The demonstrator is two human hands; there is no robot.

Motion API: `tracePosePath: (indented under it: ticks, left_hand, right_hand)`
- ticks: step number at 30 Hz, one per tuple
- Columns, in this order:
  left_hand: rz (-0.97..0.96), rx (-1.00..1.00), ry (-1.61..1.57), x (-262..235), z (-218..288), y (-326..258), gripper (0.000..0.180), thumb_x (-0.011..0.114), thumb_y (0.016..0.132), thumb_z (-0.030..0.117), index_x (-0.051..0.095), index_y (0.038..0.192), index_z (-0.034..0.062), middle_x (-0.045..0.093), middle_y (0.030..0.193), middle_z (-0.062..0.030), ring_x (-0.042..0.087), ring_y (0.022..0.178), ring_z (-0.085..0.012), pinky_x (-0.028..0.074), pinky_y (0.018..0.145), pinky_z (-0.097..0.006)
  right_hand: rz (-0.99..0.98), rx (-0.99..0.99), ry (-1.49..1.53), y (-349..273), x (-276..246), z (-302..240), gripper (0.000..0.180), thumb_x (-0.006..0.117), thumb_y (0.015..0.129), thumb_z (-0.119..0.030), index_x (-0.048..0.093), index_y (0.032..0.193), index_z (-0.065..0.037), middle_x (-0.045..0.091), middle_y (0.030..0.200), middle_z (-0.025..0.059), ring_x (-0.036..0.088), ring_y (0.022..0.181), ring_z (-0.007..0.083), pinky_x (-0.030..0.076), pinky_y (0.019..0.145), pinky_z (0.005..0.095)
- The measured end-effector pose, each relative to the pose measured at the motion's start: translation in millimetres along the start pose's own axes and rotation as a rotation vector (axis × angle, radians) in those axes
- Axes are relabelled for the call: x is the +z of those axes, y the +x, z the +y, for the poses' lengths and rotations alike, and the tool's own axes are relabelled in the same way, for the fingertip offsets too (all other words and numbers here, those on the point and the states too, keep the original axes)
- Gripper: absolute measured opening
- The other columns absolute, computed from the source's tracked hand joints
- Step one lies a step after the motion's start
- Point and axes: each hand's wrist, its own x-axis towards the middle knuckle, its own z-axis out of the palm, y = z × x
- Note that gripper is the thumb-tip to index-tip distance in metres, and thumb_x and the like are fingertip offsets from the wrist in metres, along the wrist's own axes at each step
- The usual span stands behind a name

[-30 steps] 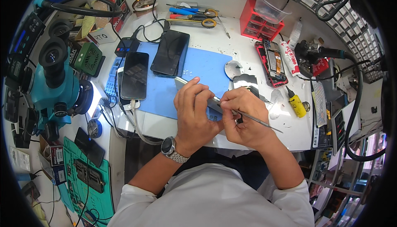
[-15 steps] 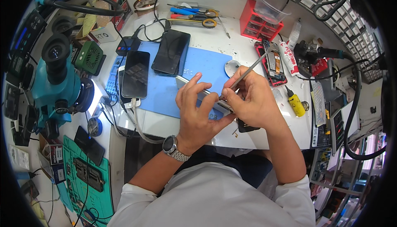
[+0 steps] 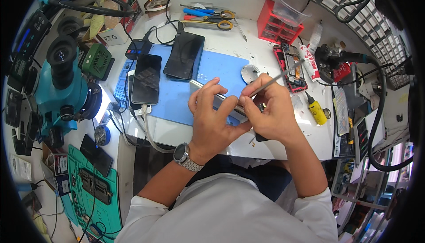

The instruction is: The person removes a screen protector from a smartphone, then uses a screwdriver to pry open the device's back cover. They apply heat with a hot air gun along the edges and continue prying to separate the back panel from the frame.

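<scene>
My left hand (image 3: 211, 121) grips a slim, silver-edged phone (image 3: 196, 83) by its sides, tilted above the blue mat (image 3: 226, 68); fingers cover much of it. Pinched in my right hand (image 3: 270, 110) is a thin grey metal tool (image 3: 281, 75), slanting up to the right. Its lower end meets the phone's near edge, where my fingertips hide the contact. Part of a dark flat object (image 3: 260, 137) shows beneath my right hand. Just beyond that hand lies a small round metal dish (image 3: 250, 73).
Left of the mat are a black phone (image 3: 146, 79) with a white cable, another dark phone (image 3: 183, 56) and a teal microscope (image 3: 62, 88). To the right lie an opened red phone (image 3: 291, 68) and a yellow bottle (image 3: 317, 112). Red drawers (image 3: 274, 28) stand behind.
The metal tool has swung to a lower slant, its upper end shifting right. My right hand has turned slightly with it, while my left hand keeps the phone nearly in place.
</scene>
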Motion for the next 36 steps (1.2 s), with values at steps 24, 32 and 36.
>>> tracePosePath:
  ticks: [24,32,36]
  left_hand:
    - [-0.091,-0.049,0.009,-5.8,5.9,12.8,0.047,0.095,0.073,0.032,0.068,0.108,0.0148,0.058,0.122,-0.0085,0.058,0.134,-0.0327,0.030,0.108,-0.053]
    - [-0.051,-0.015,0.020,3.5,-1.4,10.4,0.043,0.091,0.072,0.025,0.067,0.107,0.0146,0.057,0.115,-0.0057,0.061,0.132,-0.0310,0.029,0.107,-0.051]
    - [-0.061,-0.044,0.005,-3.0,7.0,13.0,0.051,0.098,0.069,0.034,0.067,0.105,0.0150,0.056,0.119,-0.0077,0.057,0.119,-0.0283,0.030,0.104,-0.051]
  right_hand:
    - [0.136,-0.581,-0.208,-33.3,10.5,20.7,0.032,0.077,0.084,0.017,0.067,0.110,0.001,0.074,0.107,0.0185,0.076,0.090,0.0296,0.063,0.075,0.0369]
    - [0.107,-0.666,-0.347,-26.4,12.1,15.0,0.035,0.077,0.079,0.018,0.065,0.107,0.001,0.072,0.101,0.0172,0.076,0.087,0.0302,0.059,0.068,0.0369]
    - [0.075,-0.243,-0.070,-21.3,5.4,4.8,0.017,0.074,0.089,0.008,0.065,0.103,0.003,0.073,0.088,0.0129,0.076,0.073,0.0195,0.055,0.060,0.0329]
